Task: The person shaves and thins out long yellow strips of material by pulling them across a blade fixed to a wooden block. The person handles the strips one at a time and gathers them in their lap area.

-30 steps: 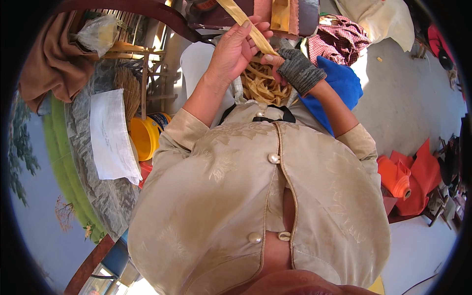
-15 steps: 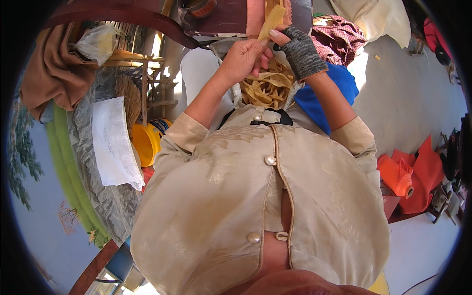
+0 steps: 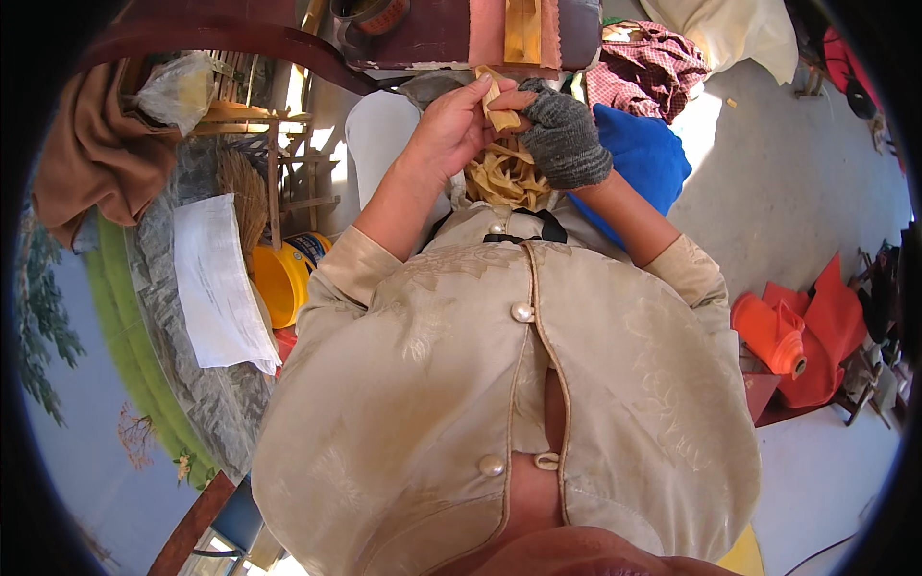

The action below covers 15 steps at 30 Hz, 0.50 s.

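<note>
Between both hands, above my lap, is a pale yellow, dry, husk-like strip (image 3: 496, 104), partly curled. My bare left hand (image 3: 449, 127) pinches it with thumb and fingers. My right hand (image 3: 569, 134) wears a grey knitted fingerless glove, and its fingers close on the strip's other side. Below the hands, a heap of similar yellow strips (image 3: 507, 177) lies in my lap. Just beyond, another flat yellow strip (image 3: 522, 31) rests on a pink cloth (image 3: 483, 36) laid over a dark red tabletop (image 3: 437, 43).
A metal cup (image 3: 376, 17) stands on the tabletop's left. Blue cloth (image 3: 642, 163) and checked red cloth (image 3: 645, 72) lie at the right. At the left are a yellow bucket (image 3: 279, 283), a white cloth (image 3: 219, 288) and a brown cloth (image 3: 101, 154). Orange-red sheets (image 3: 821, 331) lie far right.
Both hands have come slightly nearer to me, and the strip has moved down from the pink cloth's edge. My right hand has turned, showing more of the glove's back.
</note>
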Each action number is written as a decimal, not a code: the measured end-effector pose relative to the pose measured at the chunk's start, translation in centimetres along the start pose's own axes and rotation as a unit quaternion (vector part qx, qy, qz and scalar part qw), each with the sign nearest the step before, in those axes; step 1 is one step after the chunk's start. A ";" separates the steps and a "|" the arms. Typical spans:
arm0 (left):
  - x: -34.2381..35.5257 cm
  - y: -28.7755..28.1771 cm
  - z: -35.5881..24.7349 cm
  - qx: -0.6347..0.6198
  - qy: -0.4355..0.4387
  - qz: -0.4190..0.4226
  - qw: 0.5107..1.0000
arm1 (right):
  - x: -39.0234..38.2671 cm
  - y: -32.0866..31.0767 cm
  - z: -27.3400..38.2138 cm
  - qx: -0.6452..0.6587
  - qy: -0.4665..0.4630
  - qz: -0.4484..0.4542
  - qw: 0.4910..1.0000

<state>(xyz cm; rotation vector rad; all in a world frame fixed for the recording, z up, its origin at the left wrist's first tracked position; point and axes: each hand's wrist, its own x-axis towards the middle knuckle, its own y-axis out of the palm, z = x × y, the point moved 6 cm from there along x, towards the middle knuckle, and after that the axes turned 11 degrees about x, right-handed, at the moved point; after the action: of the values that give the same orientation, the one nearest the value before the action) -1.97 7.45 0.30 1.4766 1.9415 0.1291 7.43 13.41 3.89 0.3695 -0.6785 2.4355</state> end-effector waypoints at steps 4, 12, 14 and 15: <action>0.9 -1.1 0.9 0.019 -0.005 -0.014 1.000 | -0.1 0.4 -2.9 0.274 0.286 -0.020 0.918; -0.6 1.2 -1.1 0.545 0.184 -0.027 0.818 | 2.4 -2.0 3.0 -0.147 -0.079 -0.064 0.984; -1.7 2.8 -3.7 0.722 0.319 -0.109 0.604 | 2.0 -2.1 1.4 -0.012 0.008 -0.116 0.993; -2.7 3.3 -5.2 0.661 0.386 -0.160 0.623 | 1.9 -2.3 -0.2 0.083 0.083 -0.123 0.985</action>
<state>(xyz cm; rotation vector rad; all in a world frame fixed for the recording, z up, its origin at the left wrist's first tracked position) -1.94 7.80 6.99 1.9997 3.2625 -1.3500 7.25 15.96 5.37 0.2927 -0.3370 2.2606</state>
